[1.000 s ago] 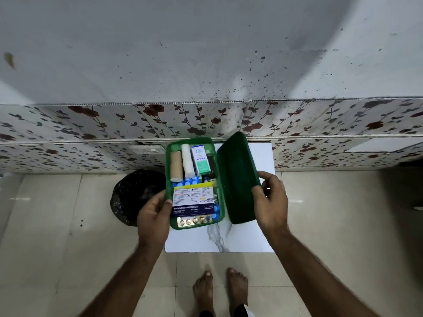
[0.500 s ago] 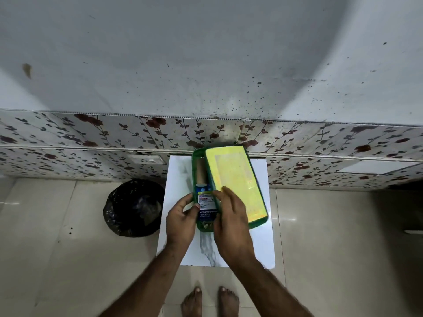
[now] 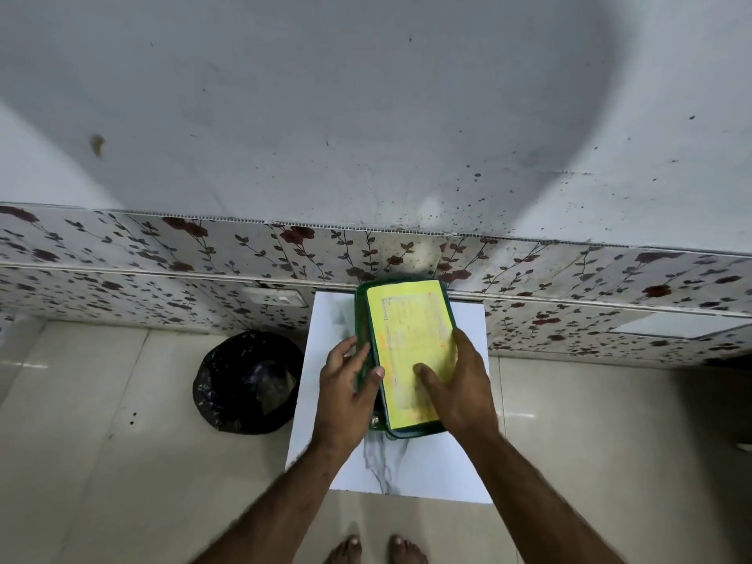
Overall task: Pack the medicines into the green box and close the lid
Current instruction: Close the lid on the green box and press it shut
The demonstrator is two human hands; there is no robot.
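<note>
The green box (image 3: 361, 315) lies on a small white marble-patterned table (image 3: 427, 466). Its lid (image 3: 407, 319), covered by a yellow label, is down over the box, so the medicines are hidden. My left hand (image 3: 346, 392) grips the box's left side, thumb on the lid's edge. My right hand (image 3: 460, 384) lies flat on the lid's near right part, fingers spread. A small metal latch (image 3: 375, 421) shows at the near left corner.
A black bin bag (image 3: 248, 380) sits on the tiled floor left of the table. A floral-tiled wall base (image 3: 162, 258) runs behind, with a white socket (image 3: 273, 297). My bare feet (image 3: 376, 549) stand below the table's near edge.
The lid swung from standing open on the right down over the box, hiding the medicines. My right hand moved from the lid's edge onto its top; the left stayed at the box's side.
</note>
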